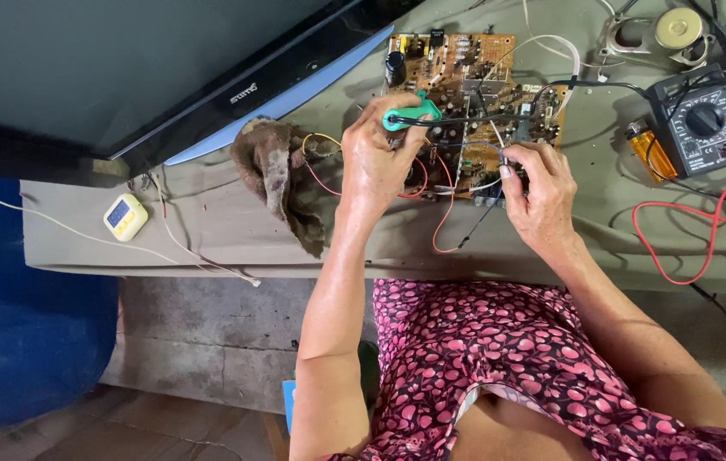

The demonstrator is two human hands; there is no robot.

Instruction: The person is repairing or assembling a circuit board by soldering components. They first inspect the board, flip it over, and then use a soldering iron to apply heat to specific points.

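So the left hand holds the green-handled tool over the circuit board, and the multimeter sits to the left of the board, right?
Not quite. The head view shows the multimeter to the right of the circuit board. The left hand does hold the green-handled tool over it.

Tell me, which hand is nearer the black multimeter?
Right. The right hand rests on the circuit board, just left of the multimeter; the left hand, holding a green-handled tool, is farther left.

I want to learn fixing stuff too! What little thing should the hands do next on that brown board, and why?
Probably lower the tip of the green-handled tool a little onto the circuit board. The left hand grips that tool just above the board, and the right hand pinches a thin wire against the board beside it, so both seem lined up on one spot. The exact spot is hidden.
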